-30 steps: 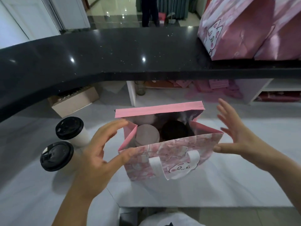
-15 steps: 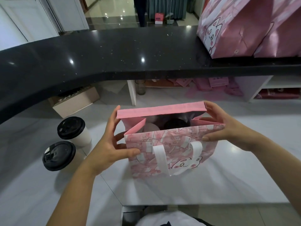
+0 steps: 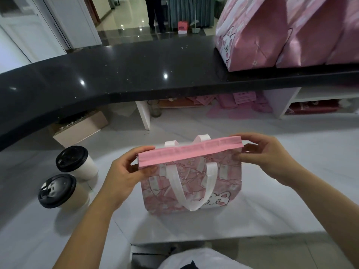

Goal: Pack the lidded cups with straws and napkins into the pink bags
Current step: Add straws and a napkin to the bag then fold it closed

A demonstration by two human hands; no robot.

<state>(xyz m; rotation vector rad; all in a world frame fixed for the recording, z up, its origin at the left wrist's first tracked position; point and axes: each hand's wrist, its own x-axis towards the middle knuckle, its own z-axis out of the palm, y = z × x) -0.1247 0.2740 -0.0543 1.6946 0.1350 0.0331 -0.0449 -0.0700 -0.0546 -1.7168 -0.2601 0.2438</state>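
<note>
While the pink bag stands mid-tabletop, its folded top band is pinched at 9 o'clock by the left hand and at 3 o'clock by the right hand. The soft, crushable walls are best spared; lifting by the white handles is advised. Two lidded cups wait at 9 o'clock

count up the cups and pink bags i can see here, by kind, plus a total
lidded cups: 2, one nearer and one farther, both standing on the white counter left of the left hand
pink bags: 3, one pinched shut at the top by both hands, two standing on the black counter
total: 5
</note>
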